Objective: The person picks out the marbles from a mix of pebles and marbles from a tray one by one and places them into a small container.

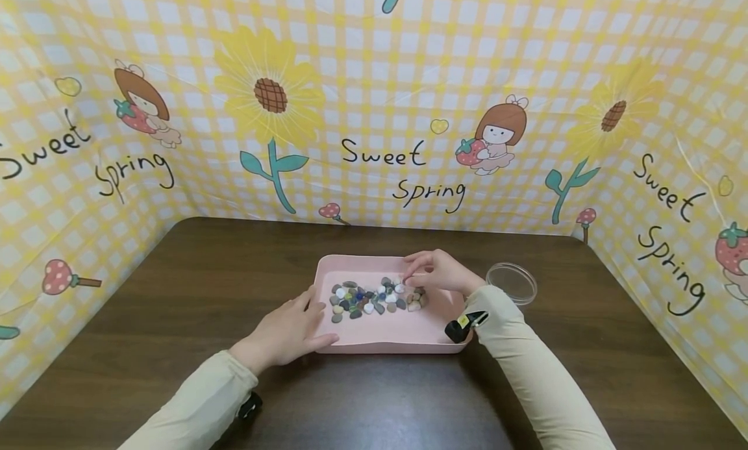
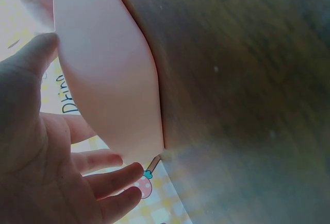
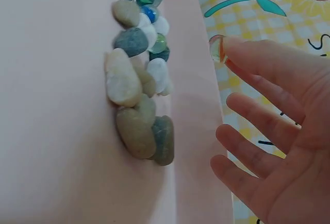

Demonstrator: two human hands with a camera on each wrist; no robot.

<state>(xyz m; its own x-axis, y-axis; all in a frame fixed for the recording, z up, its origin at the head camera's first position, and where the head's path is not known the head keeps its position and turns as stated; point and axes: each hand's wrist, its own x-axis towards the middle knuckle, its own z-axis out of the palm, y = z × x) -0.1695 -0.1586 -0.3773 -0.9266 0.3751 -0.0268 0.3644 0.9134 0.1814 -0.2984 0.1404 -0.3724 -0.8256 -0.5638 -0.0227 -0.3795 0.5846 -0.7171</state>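
A shallow pink tray (image 1: pixel 391 348) lies on the table with a pile of pebbles and glass marbles (image 1: pixel 359 296) across its middle. Over the tray's right part, my right hand (image 1: pixel 438 271) pinches a clear marble (image 3: pixel 217 51) with an orange-red swirl between thumb and forefinger. Its other fingers spread loosely, apart from the stones. Beneath it in the right wrist view are smooth beige and grey pebbles (image 3: pixel 124 77). My left hand (image 1: pixel 286 330) rests against the tray's left front corner. Its thumb touches the rim, and the fingers lie extended along the outer side.
A round clear plastic lid or dish (image 1: pixel 511 283) lies on the dark wooden table (image 1: pixel 146 346), just right of the tray. Yellow checked cloth (image 1: pixel 374 99) with printed flowers and figures stands along the back and both sides.
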